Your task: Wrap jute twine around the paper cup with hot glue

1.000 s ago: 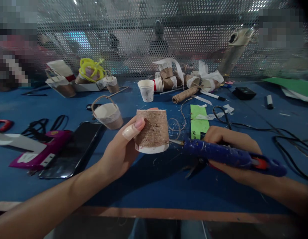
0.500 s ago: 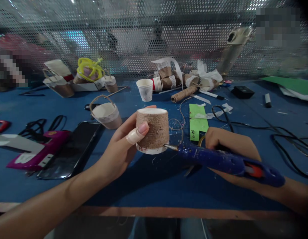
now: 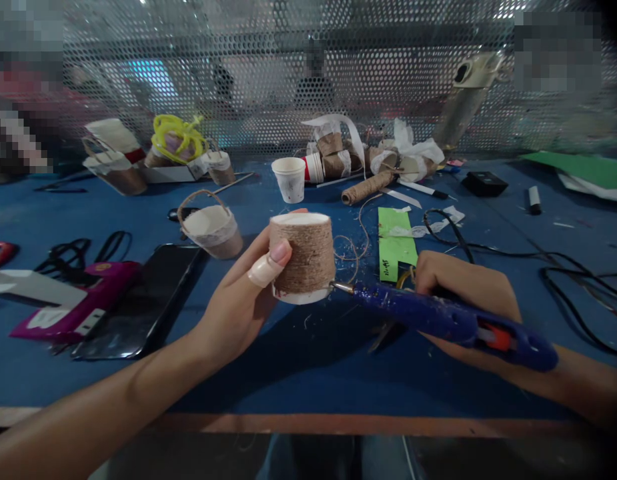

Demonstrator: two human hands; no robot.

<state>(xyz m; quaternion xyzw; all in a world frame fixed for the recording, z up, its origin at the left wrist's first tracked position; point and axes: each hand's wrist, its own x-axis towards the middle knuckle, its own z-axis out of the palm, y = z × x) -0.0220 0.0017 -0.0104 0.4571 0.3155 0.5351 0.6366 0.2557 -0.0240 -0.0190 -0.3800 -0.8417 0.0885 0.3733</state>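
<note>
A white paper cup wound with brown twine [image 3: 308,260] is held above the table by my left hand [image 3: 248,293], whose thumb wears a pale bandage. A bare white band shows along the cup's lower edge. My right hand [image 3: 463,293] is wrapped round a blue glue gun [image 3: 428,313] with a red part near its rear end. The gun's metal nozzle meets or nearly meets the cup's lower right side. From behind the cup a loose strand of twine [image 3: 358,247] curls over the table toward a twine roll [image 3: 367,189].
Left of my hand stand a small twine-handled basket [image 3: 216,233], a black phone [image 3: 138,307] and a purple box [image 3: 81,300]. A white cup [image 3: 290,179] is farther back. A green paper piece [image 3: 394,243] and a black cable [image 3: 518,252] lie right. Perforated metal [image 3: 268,87] closes the back.
The twine-wound cup has shifted slightly left and up in my left hand. The glue gun has moved left with it, its nozzle staying at the cup's lower right edge.
</note>
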